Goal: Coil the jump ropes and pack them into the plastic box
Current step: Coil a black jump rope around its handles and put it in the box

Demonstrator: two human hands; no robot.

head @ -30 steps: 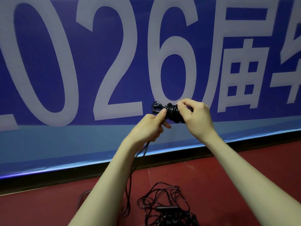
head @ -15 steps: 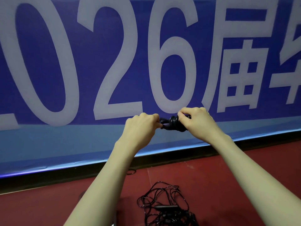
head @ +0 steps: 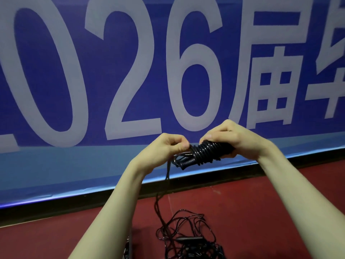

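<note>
- The black coiled jump rope [head: 205,151] is being held in the air between my two hands, in front of the blue banner [head: 74,165].
- My right hand [head: 235,138] is gripping the bundle's right end, fingers curled over it.
- My left hand [head: 168,146] is pinching the rope at the bundle's left end, fingers curled.
- A loose strand [head: 164,184] is hanging down from the bundle, beside my left wrist.
- More jump ropes [head: 186,238] are lying tangled on the red floor [head: 261,212] below my hands.
</note>
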